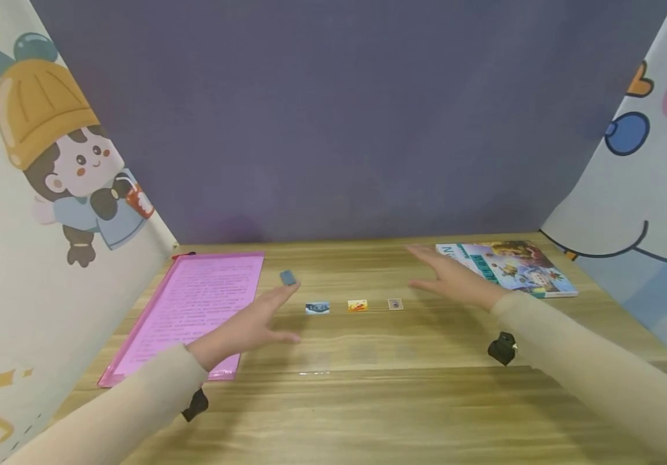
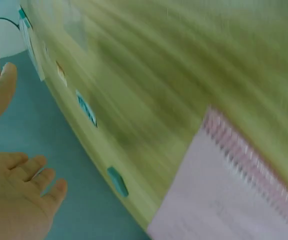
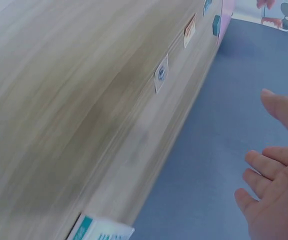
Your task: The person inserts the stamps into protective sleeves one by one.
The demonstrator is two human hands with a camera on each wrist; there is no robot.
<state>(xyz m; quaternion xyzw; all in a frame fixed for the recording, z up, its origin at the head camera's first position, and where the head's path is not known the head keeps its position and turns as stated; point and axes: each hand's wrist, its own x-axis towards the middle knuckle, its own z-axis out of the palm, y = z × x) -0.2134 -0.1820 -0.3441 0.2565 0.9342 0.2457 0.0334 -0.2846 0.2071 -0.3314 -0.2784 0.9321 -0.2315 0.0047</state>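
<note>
Head view: from above the table's (image 1: 368, 400) near edge, facing forward and down toward the far edge and back wall. Left wrist view: close, tilted and blurred, beside the left hand (image 2: 14, 190). Right wrist view: close, tilted, beside the right hand (image 3: 276, 195). All three share the row of small cards (image 1: 357, 305).

The table (image 1: 368, 400) is pale wood-grain with a smooth, slightly glossy finish that mirrors the small cards faintly. The pink folder (image 1: 194, 303) at the left looks like translucent plastic over printed paper. The book (image 1: 508, 266) at the far right has a glossy printed paper cover. The three small cards (image 1: 357, 305) seem to be printed paper, though the view is too coarse to be sure. The back wall (image 1: 339, 129) is matt, cloth-like. The sleeves (image 1: 589, 361) are soft beige knit.
</note>
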